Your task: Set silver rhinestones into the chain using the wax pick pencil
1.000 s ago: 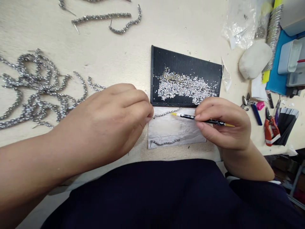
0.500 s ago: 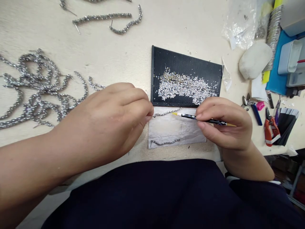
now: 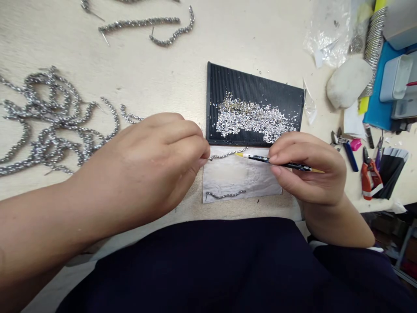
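Note:
My left hand (image 3: 169, 161) is pinched closed at the left end of a thin silver rhinestone strip (image 3: 224, 155); its fingertips hide exactly how they grip that end. In my right hand (image 3: 308, 169) is a dark patterned pencil (image 3: 260, 159) with a yellow tip, which points left and meets or nearly meets the strip. Beneath both lies a pale marbled sheet (image 3: 224, 176), and a second short strip (image 3: 226, 195) rests near its lower edge. Just above, a black ribbed tray (image 3: 254, 82) carries a spread of loose, tiny rhinestones (image 3: 247, 119).
A tangled heap of sparkling strips (image 3: 55, 121) lies at left, with more strips (image 3: 140, 25) at the top. To the right are a whitish rounded lump (image 3: 349, 82), orange-handled pliers (image 3: 371, 176), a plastic bag (image 3: 327, 32) and a white container (image 3: 395, 78).
The pencil's tip and my right hand have shifted very slightly. My left hand stays in place, and the tray and strips look the same.

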`<state>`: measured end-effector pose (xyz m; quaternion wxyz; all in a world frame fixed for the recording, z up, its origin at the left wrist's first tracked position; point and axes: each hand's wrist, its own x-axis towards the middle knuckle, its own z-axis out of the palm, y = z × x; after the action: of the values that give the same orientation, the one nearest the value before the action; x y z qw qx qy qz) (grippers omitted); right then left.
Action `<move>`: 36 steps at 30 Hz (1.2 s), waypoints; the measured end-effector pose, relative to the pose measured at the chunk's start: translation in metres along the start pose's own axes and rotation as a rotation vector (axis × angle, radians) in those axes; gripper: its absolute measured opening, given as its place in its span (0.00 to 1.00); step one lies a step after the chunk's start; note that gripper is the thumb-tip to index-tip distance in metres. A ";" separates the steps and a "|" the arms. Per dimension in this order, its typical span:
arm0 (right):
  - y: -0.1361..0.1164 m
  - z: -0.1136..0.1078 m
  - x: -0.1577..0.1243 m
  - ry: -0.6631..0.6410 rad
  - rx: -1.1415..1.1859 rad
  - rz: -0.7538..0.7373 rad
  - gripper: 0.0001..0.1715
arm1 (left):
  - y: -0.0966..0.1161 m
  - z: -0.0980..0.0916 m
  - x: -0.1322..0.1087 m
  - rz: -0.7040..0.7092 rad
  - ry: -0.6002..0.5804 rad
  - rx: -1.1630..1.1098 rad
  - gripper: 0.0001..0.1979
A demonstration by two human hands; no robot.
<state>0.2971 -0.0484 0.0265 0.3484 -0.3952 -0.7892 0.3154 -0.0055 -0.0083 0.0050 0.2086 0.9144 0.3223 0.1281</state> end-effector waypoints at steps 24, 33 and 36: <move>0.000 -0.001 0.000 -0.003 -0.031 0.001 0.12 | 0.001 0.002 0.003 0.046 0.010 0.045 0.20; -0.001 0.001 0.001 -0.010 -0.042 0.011 0.13 | 0.001 0.001 0.004 0.006 0.009 -0.008 0.20; 0.000 0.001 0.000 -0.004 -0.017 0.013 0.12 | 0.001 0.000 0.004 0.012 0.011 0.014 0.20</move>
<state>0.2957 -0.0487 0.0260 0.3412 -0.4028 -0.7901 0.3116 -0.0017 -0.0059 0.0059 0.1994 0.9171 0.3191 0.1321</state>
